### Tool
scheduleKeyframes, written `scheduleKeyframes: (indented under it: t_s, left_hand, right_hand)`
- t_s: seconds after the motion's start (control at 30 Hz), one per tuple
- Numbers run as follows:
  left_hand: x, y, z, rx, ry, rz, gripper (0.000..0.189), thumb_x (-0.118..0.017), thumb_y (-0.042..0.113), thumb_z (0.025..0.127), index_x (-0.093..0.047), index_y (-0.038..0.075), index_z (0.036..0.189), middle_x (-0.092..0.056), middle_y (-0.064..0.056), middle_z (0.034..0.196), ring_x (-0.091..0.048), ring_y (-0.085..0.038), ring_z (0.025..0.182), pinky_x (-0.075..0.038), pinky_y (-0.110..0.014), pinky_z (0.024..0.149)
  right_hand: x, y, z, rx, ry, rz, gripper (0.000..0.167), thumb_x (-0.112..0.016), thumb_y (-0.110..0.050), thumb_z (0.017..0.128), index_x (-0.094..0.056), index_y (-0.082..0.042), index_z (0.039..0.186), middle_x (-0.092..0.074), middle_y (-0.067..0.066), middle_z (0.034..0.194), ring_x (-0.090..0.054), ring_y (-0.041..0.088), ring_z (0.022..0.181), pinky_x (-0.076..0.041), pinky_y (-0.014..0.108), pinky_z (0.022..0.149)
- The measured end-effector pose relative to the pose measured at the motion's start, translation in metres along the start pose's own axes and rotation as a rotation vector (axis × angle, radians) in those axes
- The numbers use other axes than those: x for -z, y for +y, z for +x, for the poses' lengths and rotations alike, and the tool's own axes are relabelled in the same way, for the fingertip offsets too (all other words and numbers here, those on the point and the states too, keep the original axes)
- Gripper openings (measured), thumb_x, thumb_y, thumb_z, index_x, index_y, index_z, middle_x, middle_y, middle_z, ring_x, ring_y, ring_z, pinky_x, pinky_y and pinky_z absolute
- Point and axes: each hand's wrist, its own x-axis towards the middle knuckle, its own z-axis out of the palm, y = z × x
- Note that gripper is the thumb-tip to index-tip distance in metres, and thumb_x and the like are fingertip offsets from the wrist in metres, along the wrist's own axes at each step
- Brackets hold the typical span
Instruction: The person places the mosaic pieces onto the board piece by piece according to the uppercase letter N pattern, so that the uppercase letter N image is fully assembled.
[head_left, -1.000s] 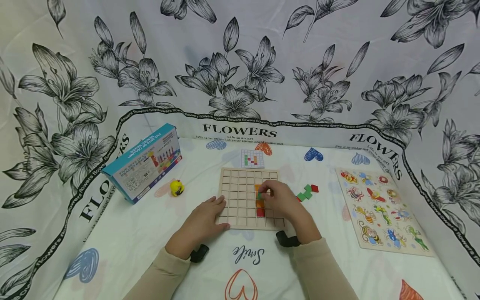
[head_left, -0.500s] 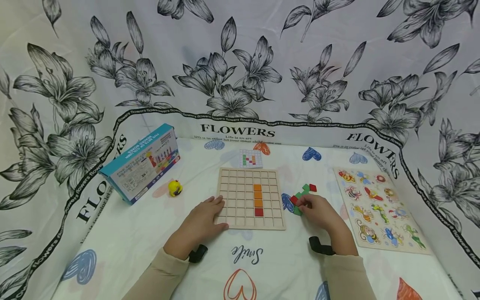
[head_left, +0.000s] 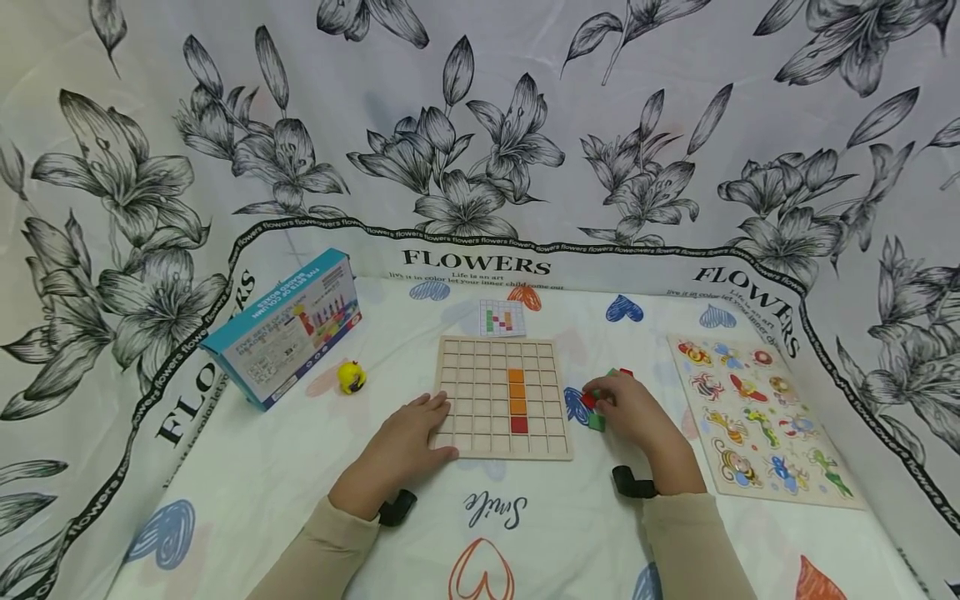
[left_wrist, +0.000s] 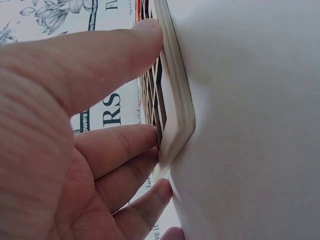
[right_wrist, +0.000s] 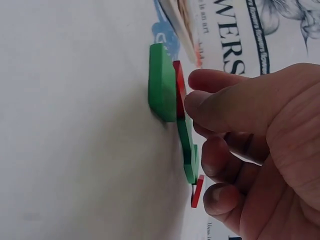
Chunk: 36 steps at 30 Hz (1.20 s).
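My left hand (head_left: 405, 437) rests against the near left corner of a wooden grid board (head_left: 472, 375), its thumb on the front edge in the left wrist view. One column of the board holds several orange tiles (head_left: 517, 390) above a red tile (head_left: 519, 425). To the right of the board, my right hand (head_left: 637, 410) is over a small group of loose tiles. Its bent thumb and index finger are at a loose red tile (right_wrist: 179, 85), beside a green tile (right_wrist: 162, 82). More green tiles (right_wrist: 188, 160) and another red tile (right_wrist: 198, 191) lie farther along, partly hidden in the head view.
A small printed pattern card (head_left: 501, 318) lies behind the board. At the left stand a blue box (head_left: 288, 329) and a yellow round toy (head_left: 350, 377). An insect puzzle board (head_left: 765, 421) lies at the right. Printed cloth covers the table and back.
My right hand has left the grid board, where it held a green tile, and moved right to the loose tiles. It has since shifted slightly. My left hand has stayed at the board.
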Motion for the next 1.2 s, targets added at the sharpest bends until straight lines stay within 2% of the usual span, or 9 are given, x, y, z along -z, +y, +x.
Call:
scheduleKeyframes:
  t_s: [0.2, 0.37, 0.57, 0.63, 0.73, 0.83, 0.93, 1.07, 1.2]
  left_hand:
    - [0.000, -0.001, 0.000, -0.010, 0.002, 0.012, 0.077, -0.086, 0.036, 0.095, -0.056, 0.003, 0.158, -0.046, -0.009, 0.172, -0.039, -0.037, 0.162, -0.035, -0.060, 0.130]
    - [-0.001, -0.001, 0.000, -0.017, 0.007, 0.015, 0.076, -0.087, 0.035, 0.095, -0.057, 0.003, 0.157, -0.048, -0.010, 0.171, -0.040, -0.038, 0.161, -0.037, -0.060, 0.129]
    - [-0.002, -0.001, 0.001, -0.016, 0.001, 0.017, 0.077, -0.086, 0.037, 0.095, -0.057, 0.004, 0.158, -0.047, -0.009, 0.172, -0.039, -0.037, 0.162, -0.036, -0.060, 0.130]
    - [-0.002, -0.001, 0.001, -0.018, 0.004, 0.017, 0.077, -0.086, 0.037, 0.095, -0.057, 0.004, 0.158, -0.048, -0.010, 0.171, -0.040, -0.038, 0.161, -0.037, -0.060, 0.130]
    - [-0.001, -0.002, 0.001, -0.004, -0.001, 0.010, 0.077, -0.086, 0.037, 0.095, -0.057, 0.004, 0.158, -0.047, -0.009, 0.172, -0.039, -0.038, 0.162, -0.035, -0.060, 0.130]
    - [-0.001, -0.004, 0.000, 0.001, -0.002, 0.000, 0.077, -0.087, 0.036, 0.094, -0.057, 0.003, 0.158, -0.047, -0.009, 0.172, -0.039, -0.038, 0.162, -0.035, -0.061, 0.130]
    - [-0.002, -0.005, 0.000, -0.002, -0.010, -0.011, 0.077, -0.086, 0.037, 0.095, -0.057, 0.003, 0.158, -0.046, -0.009, 0.172, -0.038, -0.038, 0.163, -0.035, -0.061, 0.130]
    - [-0.003, -0.004, 0.001, -0.011, -0.012, -0.017, 0.077, -0.085, 0.038, 0.096, -0.057, 0.004, 0.158, -0.046, -0.008, 0.172, -0.038, -0.037, 0.163, -0.035, -0.060, 0.131]
    - [-0.002, -0.004, 0.001, -0.007, -0.004, -0.018, 0.077, -0.086, 0.037, 0.095, -0.057, 0.005, 0.158, -0.047, -0.008, 0.172, -0.039, -0.037, 0.162, -0.036, -0.060, 0.130]
  right_hand:
    - [-0.003, -0.002, 0.006, -0.019, -0.030, -0.029, 0.030, -0.068, -0.003, 0.104, -0.080, -0.014, 0.129, -0.070, 0.007, 0.118, -0.064, 0.026, 0.108, -0.057, 0.054, 0.104]
    - [-0.003, -0.001, 0.006, -0.006, 0.000, -0.036, 0.025, -0.072, -0.001, 0.101, -0.079, -0.011, 0.122, -0.069, 0.009, 0.117, -0.063, 0.028, 0.105, -0.059, 0.052, 0.102]
    - [0.001, -0.005, 0.004, -0.020, 0.016, -0.011, 0.010, -0.075, -0.003, 0.100, -0.074, -0.011, 0.106, -0.069, 0.007, 0.102, -0.060, 0.025, 0.093, -0.055, 0.038, 0.082]
    - [0.001, -0.015, 0.004, -0.009, 0.029, 0.005, 0.009, -0.075, -0.003, 0.100, -0.073, -0.012, 0.104, -0.070, 0.005, 0.098, -0.060, 0.024, 0.091, -0.054, 0.036, 0.081]
    - [-0.006, -0.041, 0.008, 0.017, 0.037, 0.054, 0.008, -0.075, -0.007, 0.102, -0.074, -0.014, 0.106, -0.072, 0.003, 0.099, -0.061, 0.023, 0.092, -0.058, 0.037, 0.082]
    - [-0.022, -0.071, 0.015, 0.055, 0.022, 0.110, 0.008, -0.075, -0.011, 0.103, -0.076, -0.018, 0.106, -0.074, -0.002, 0.101, -0.062, 0.022, 0.095, -0.060, 0.036, 0.085]
    - [-0.041, -0.093, 0.022, 0.122, 0.007, 0.136, 0.008, -0.075, -0.011, 0.103, -0.076, -0.019, 0.103, -0.073, -0.004, 0.098, -0.062, 0.020, 0.091, -0.058, 0.033, 0.082]
    - [-0.060, -0.107, 0.029, 0.186, -0.001, 0.127, 0.007, -0.074, -0.009, 0.103, -0.075, -0.016, 0.101, -0.070, -0.003, 0.091, -0.060, 0.017, 0.083, -0.054, 0.032, 0.075]
    - [-0.069, -0.112, 0.031, 0.166, 0.004, 0.108, 0.007, -0.074, -0.010, 0.104, -0.076, -0.017, 0.104, -0.069, -0.004, 0.092, -0.060, 0.018, 0.084, -0.056, 0.033, 0.077]
